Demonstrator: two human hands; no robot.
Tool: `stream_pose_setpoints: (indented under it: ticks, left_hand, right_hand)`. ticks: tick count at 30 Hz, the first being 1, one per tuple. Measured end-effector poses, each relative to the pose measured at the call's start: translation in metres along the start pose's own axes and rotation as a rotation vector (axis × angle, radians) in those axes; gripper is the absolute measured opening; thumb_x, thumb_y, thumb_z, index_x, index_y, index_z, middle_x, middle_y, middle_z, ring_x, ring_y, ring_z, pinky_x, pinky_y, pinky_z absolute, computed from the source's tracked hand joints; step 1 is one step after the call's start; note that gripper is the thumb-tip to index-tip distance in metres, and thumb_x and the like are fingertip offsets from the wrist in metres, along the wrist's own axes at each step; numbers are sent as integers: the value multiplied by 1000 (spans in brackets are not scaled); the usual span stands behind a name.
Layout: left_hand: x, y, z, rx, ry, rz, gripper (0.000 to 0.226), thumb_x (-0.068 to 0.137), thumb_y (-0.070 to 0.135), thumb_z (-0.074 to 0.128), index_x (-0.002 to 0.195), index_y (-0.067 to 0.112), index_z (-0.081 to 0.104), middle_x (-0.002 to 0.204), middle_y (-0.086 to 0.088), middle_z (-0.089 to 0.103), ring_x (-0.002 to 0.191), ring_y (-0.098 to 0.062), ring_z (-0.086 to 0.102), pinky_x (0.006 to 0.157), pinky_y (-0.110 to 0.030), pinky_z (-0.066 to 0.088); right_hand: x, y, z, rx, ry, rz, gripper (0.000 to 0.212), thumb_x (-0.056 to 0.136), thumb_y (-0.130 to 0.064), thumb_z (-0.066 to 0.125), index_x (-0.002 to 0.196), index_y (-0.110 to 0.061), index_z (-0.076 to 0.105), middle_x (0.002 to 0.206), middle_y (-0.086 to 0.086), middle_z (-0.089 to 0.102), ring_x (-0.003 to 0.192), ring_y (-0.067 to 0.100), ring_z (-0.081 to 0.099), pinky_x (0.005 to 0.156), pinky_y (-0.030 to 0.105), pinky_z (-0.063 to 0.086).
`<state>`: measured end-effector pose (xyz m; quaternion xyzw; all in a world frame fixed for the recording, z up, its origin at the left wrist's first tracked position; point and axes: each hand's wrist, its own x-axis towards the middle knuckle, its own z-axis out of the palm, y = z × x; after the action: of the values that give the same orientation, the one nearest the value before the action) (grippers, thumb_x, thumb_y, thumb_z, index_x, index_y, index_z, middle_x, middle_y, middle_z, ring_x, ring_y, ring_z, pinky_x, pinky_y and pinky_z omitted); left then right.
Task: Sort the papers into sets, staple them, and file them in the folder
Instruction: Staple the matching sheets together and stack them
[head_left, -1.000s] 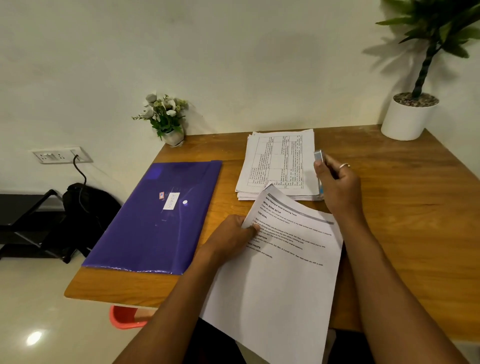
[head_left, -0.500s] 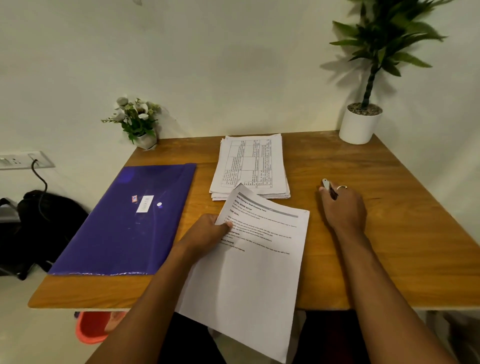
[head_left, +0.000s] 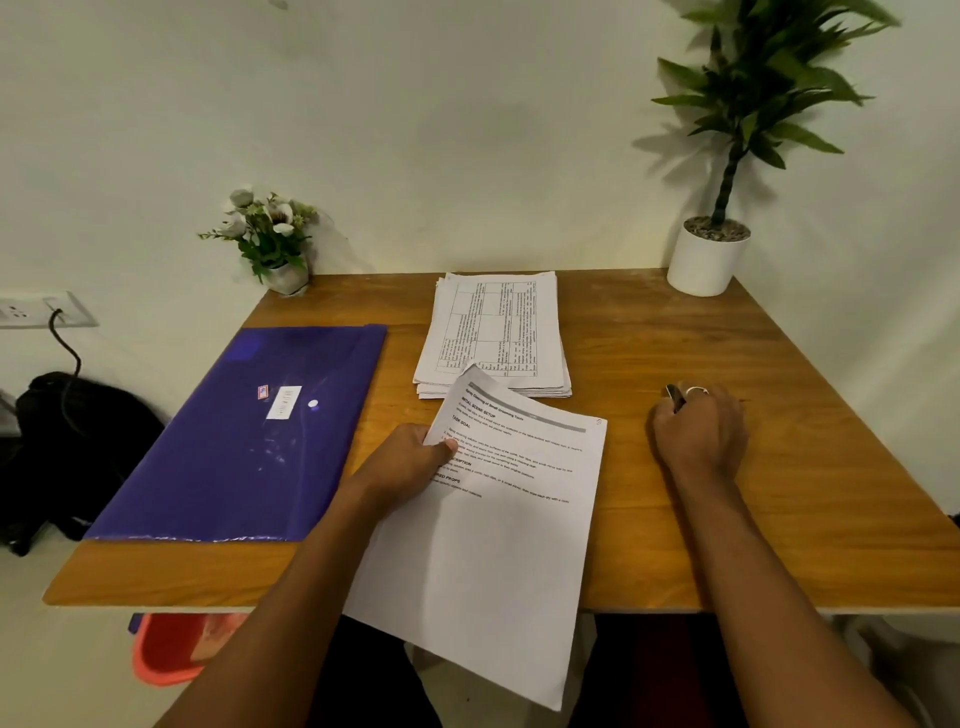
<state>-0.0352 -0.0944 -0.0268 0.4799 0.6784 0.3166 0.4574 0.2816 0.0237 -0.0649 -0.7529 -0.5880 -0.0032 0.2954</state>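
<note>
Table (head_left: 727, 519): paper set (head_left: 493, 545) in left grip (head_left: 410, 457)

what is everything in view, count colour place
wooden table: one, brown, centre
plastic folder: one, purple, table's left
stack of printed papers: one, white, back centre
loose printed sheets: one set, white, over front edge
small tool, likely stapler: one, dark, table's right
potted plant: one, green, white pot, back right
small flower pot: one, white, back left
bag: one, black, floor left
bin: one, red, under table
left hand: one, pinching the sheets
right hand: one, gripping the tool
</note>
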Motion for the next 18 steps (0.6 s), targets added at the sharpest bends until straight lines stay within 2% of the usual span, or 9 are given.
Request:
stream_pose_setpoints:
  ticks: [2,4,6,7,9,10,13,15,18]
  left_hand:
    - [3,-2,-1,2,1,-6,21,104,34,56,121,21,60,92,15,67,78,-12,70,55,-14,52]
    - [4,-4,-2,-3,5,-16,18,104,34,55,118,23,59,92,15,67,77,-12,70,53,-14,52]
    - [5,-5,-2,-14,3,-9,21,105,34,55,120,21,61,96,13,69,78,-12,71,56,-14,53]
    - [7,-7,-2,-26,5,5,21,105,33,55,120,19,62,99,11,71,78,-10,72,58,-14,53]
    - [9,-8,-2,-77,20,24,16,106,28,53,117,19,62,99,11,72,74,-4,73,58,-11,52]
    - [9,-9,-2,-107,23,28,16,106,27,53,118,20,62,97,14,71,75,-2,73,59,-11,53]
    - [12,-12,-3,-158,18,27,19,106,27,54,121,18,62,98,15,73,82,-7,75,63,-15,56]
    - [13,-14,-3,-194,31,20,17,106,26,54,118,18,63,98,13,75,81,-8,76,63,-17,57]
    - [14,-14,-2,-248,62,5,17,106,24,54,118,18,65,97,10,77,84,-10,77,66,-20,58]
  right_hand:
    - [1,-1,0,-34,22,-14,27,93,-25,61,107,-6,73,117,16,64,113,36,53,99,49,37]
    - [-3,-2,0,32,105,-119,22,91,-20,63,105,-8,74,115,14,63,112,34,52,99,51,34]
    - [-14,-8,0,234,133,-250,19,92,-19,62,103,-11,75,108,9,66,103,28,58,94,49,47]
    - [-23,-13,-2,373,102,-268,19,94,-20,60,101,-12,76,102,6,68,96,23,61,85,47,55]
    - [-41,-28,-9,611,25,-195,17,96,-24,61,97,-15,76,89,-2,71,81,12,65,71,43,60]
    - [-50,-34,-13,690,-15,-150,16,97,-25,62,97,-17,76,86,-5,71,79,10,67,70,42,61]
    - [-67,-41,-17,821,-185,-80,20,98,-32,64,107,-19,75,94,-13,74,89,4,70,74,41,63]
    - [-73,-42,-17,920,-309,-21,30,97,-40,64,120,-21,71,103,-16,74,99,3,70,79,42,63]
    - [-75,-44,-16,988,-387,40,58,94,-46,67,145,-27,49,102,-17,73,101,8,71,81,39,62]
